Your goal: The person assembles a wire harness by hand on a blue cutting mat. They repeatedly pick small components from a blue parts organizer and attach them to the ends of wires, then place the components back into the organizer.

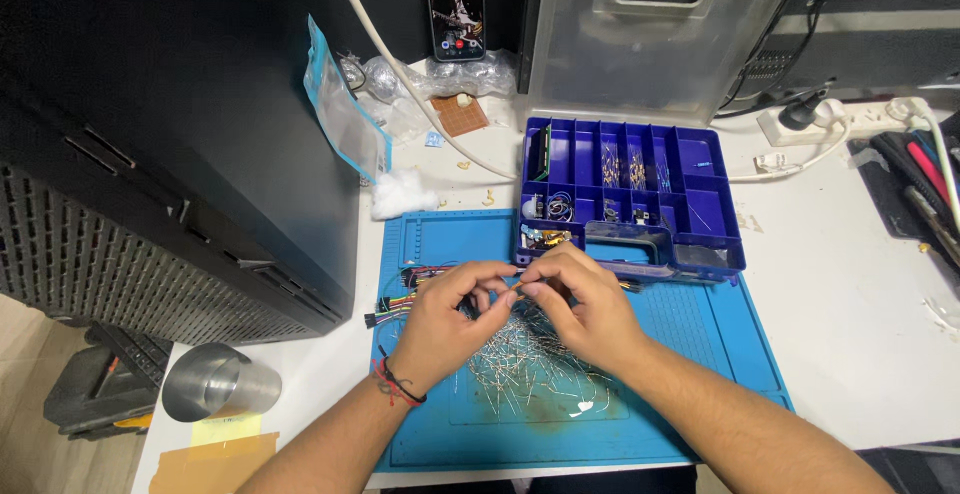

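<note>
1. Left hand (pixel 440 319) and right hand (pixel 585 304) meet at the fingertips over the blue mat (pixel 700 354). Thumbs and forefingers are pinched toward each other.
2. Both seem to pinch one thin wire lead (pixel 518 292) between them. It is too small to be sure, and I cannot tell if both grips are closed on it or only one.
3. The lead's long axis looks roughly left-right, spanning fingertip to fingertip. It is equally near both hands, right at the meeting point.
4. A pile of leads (pixel 530 364) lies on the mat just under and toward the body from the fingertips. The right palm partly covers it, and it sits between the two wrists.
5. Jumper wires (pixel 395 299), multicoloured, lie just outboard of the left hand, touching or nearly touching the knuckles. Which one, I cannot tell.
6. The parts box (pixel 700 224), blue with open compartments, sits just beyond the right hand. Its near edge is close to the right fingers. The clear lid (pixel 650 44) stands up behind it.
7. A cotton wad (pixel 400 194) and a plastic bag (pixel 345 114) sit beyond the left hand, well apart from it.
8. A steel cup (pixel 215 384) lies on its side, far outboard of the left forearm.
9. A phone (pixel 457 4) is propped far ahead, between the two hands' lines.
10. A power strip (pixel 830 119) is far ahead and outboard of the right hand.
11. The left wrist wears a thread band (pixel 395 382), red and black.
</note>
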